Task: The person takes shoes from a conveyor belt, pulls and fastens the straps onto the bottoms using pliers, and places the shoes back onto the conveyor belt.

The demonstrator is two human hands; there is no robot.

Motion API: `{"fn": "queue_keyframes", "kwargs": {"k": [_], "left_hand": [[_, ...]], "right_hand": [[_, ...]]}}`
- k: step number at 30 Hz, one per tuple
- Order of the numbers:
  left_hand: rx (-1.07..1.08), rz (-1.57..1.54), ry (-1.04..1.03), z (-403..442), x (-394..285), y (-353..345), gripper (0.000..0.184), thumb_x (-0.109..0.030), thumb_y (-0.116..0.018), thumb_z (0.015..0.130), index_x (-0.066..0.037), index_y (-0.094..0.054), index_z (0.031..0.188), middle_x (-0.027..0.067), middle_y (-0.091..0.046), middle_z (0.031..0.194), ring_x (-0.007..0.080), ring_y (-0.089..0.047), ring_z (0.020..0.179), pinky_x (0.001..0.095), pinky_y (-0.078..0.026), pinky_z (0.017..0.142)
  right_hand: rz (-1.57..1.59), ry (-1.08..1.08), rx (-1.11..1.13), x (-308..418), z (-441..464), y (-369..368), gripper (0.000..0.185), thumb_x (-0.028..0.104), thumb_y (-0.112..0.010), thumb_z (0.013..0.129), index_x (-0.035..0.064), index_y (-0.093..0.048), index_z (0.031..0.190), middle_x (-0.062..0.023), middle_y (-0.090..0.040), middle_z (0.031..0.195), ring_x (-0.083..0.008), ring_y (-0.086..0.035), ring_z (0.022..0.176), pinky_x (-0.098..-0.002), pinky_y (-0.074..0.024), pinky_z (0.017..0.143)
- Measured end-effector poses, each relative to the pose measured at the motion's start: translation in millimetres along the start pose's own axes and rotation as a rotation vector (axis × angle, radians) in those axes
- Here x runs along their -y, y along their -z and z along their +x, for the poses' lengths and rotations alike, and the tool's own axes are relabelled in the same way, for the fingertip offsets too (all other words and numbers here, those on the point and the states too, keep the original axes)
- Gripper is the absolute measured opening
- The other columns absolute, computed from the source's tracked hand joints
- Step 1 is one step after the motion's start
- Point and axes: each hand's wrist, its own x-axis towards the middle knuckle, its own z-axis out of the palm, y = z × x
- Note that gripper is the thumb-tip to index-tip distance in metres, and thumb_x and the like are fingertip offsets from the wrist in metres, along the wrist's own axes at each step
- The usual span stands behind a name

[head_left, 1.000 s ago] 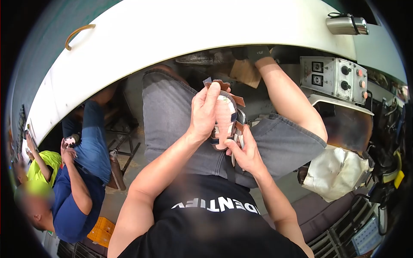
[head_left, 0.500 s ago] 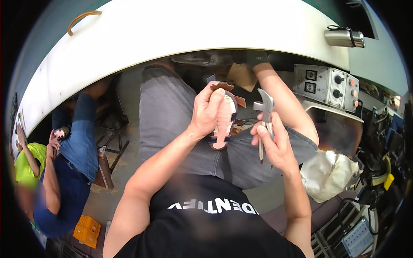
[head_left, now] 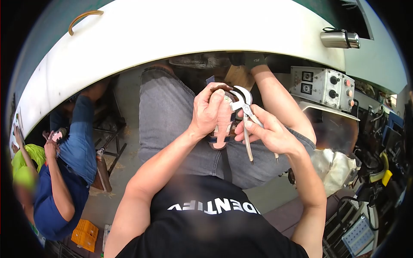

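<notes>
My left hand (head_left: 203, 114) is closed round a sandal on a last (head_left: 223, 122), its pink sole side turned up and the thumb lying over its upper end. Dark blue and brown strap pieces stick out round its edges. In my right hand (head_left: 272, 132) is a pair of lasting pincers (head_left: 247, 112), its handles spread apart. Its curved jaws are at the right edge of the sandal's upper end, by a brown strap. Whether the jaws grip that strap I cannot tell. Both hands are above my lap, over grey trousers.
A white tabletop (head_left: 193, 28) curves across the front, with a steel flask (head_left: 340, 39) on its right side. A control box with knobs (head_left: 323, 87) stands at right. To the left sits a co-worker in a blue shirt (head_left: 60, 202), near an orange crate (head_left: 85, 235).
My right hand has brought the pincers leftward to the sandal's edge, turning them and spreading their handles. My left hand and the sandal have hardly moved.
</notes>
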Motion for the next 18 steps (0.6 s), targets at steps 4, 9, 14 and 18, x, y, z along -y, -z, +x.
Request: {"fn": "queue_keyframes", "kwargs": {"k": [4, 9, 14, 18], "left_hand": [[-0.008, 0.017, -0.011, 1, -1, -1, 0.023, -0.014, -0.051, 0.102, 0.001, -0.066, 0.111, 0.0054, -0.070, 0.097, 0.0104, -0.061, 0.088, 0.0270, -0.051, 0.081], [-0.003, 0.034, -0.006, 1, -4, -1, 0.023, -0.014, -0.052, 0.101, 0.001, -0.066, 0.111, 0.0055, -0.070, 0.096, 0.0105, -0.061, 0.088, 0.0270, -0.050, 0.082], [-0.018, 0.024, -0.016, 1, 1, -1, 0.022, -0.014, -0.053, 0.101, 0.001, -0.067, 0.110, 0.0046, -0.069, 0.095, 0.0095, -0.060, 0.086, 0.0258, -0.050, 0.079], [-0.031, -0.040, 0.008, -1, 1, -1, 0.019, -0.011, -0.053, 0.102, 0.001, -0.067, 0.109, 0.0010, -0.066, 0.092, 0.0056, -0.056, 0.080, 0.0223, -0.047, 0.073]], "right_hand": [[0.036, -0.022, 0.020, 2, -1, 0, 0.028, 0.016, -0.047, 0.109, 0.0007, -0.046, 0.132, -0.0111, -0.065, 0.105, -0.0197, -0.069, 0.097, -0.0332, -0.0577, 0.084], [0.065, -0.004, -0.005, 3, -2, -5, 0.027, 0.016, -0.047, 0.108, 0.0009, -0.047, 0.131, -0.0088, -0.064, 0.100, -0.0167, -0.068, 0.089, -0.0310, -0.0573, 0.080], [0.035, 0.032, -0.017, -5, 3, -5, 0.024, 0.014, -0.048, 0.107, 0.0019, -0.048, 0.127, -0.0056, -0.061, 0.090, -0.0131, -0.063, 0.075, -0.0291, -0.0544, 0.069], [-0.068, 0.181, -0.185, -33, 11, -22, 0.021, 0.012, -0.050, 0.105, 0.0008, -0.050, 0.123, -0.0017, -0.056, 0.076, -0.0098, -0.055, 0.063, -0.0279, -0.0492, 0.059]]}}
